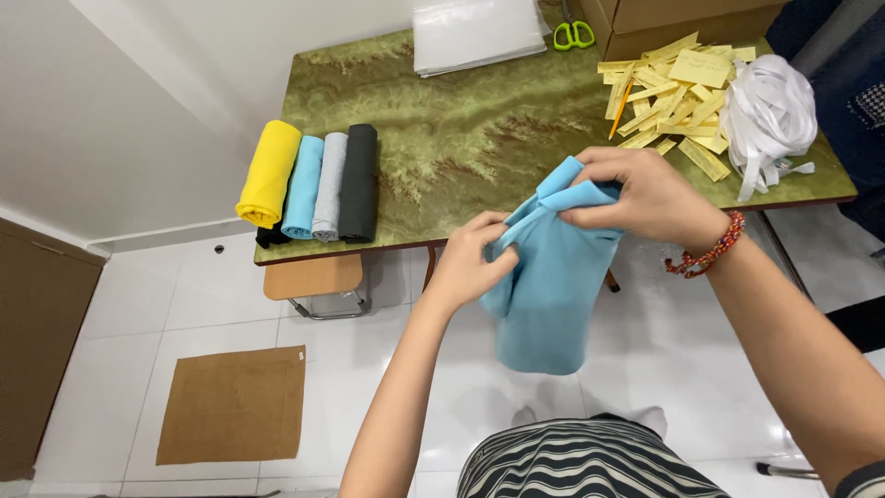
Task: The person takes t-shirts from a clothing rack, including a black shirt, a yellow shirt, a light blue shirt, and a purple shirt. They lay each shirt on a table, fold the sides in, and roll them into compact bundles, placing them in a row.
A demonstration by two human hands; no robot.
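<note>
At the far left a brown mat (232, 404) lies flat on the white tiled floor (120, 314), and just beyond it a small wooden stool (312, 278) stands tucked partly under the edge of the green marbled surface (461, 129). On the left end of that surface four rolled cloths lie side by side, touching: a yellow roll (268, 172), a light blue roll (302, 186), a grey roll (329, 185) and a black roll (359, 182).

Toward the middle, the left hand (469, 261) is closed on the lower left edge of a light blue cloth (550, 295), fingers pinching a fold of it. The cloth hangs in the air in front of the near edge of the surface (not resting on it), its lower part drooping above the floor and the person's striped garment (581, 461). The right hand (641, 194) grips the cloth's upper end, fingers curled over a bunched corner; a red beaded bracelet (712, 251) sits on that wrist.

At the back of the surface lies a stack of clear plastic bags (477, 34), with green-handled scissors (573, 33) just beside it and a cardboard box (687, 20) to their right. Further right a heap of yellow paper strips (671, 97) is spread out, an orange pencil (620, 109) lying at its left edge, and a pile of white ribbon (767, 115) touches the strips at the far right.
</note>
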